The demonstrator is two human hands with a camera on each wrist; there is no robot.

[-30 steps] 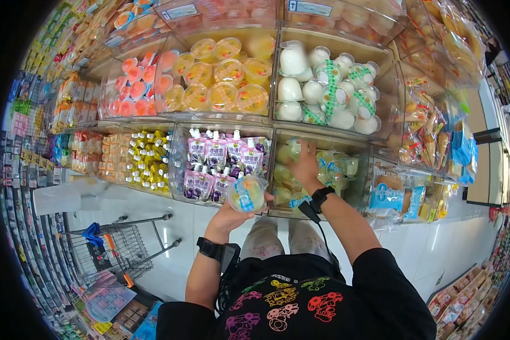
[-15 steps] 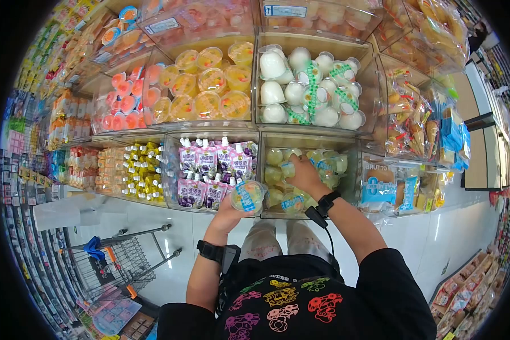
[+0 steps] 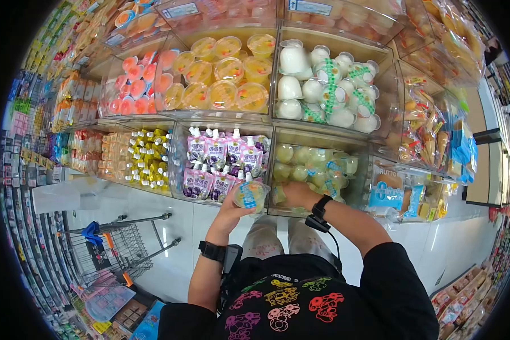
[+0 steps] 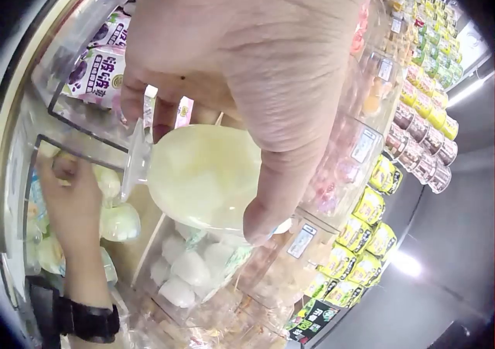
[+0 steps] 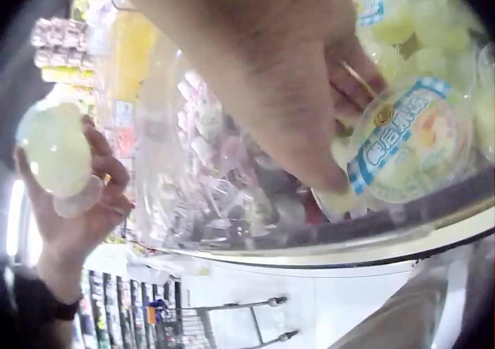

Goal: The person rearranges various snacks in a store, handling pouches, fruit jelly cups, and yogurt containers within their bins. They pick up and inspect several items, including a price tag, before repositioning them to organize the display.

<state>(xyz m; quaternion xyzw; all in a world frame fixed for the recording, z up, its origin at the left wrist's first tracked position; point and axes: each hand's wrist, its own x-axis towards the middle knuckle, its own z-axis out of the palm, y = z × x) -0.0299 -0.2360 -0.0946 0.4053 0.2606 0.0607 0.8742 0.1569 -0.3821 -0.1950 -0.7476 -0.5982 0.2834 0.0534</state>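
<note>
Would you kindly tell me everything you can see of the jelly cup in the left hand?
The jelly cup is a clear, rounded plastic cup of pale yellow-green jelly, sealed by a film lid printed in blue and white. It is tilted, gripped by the left hand in front of the purple pouches.

The jelly cup [image 3: 248, 194] is glossy plastic (bin [image 3: 323, 137] too).

Blue-and-white lid up, a pale-green jelly cup [image 3: 249, 194] is sitting in the left hand [image 3: 230, 208]; a matching cup [image 5: 410, 152] is lying tilted in the clear bin [image 5: 255, 233].
</note>
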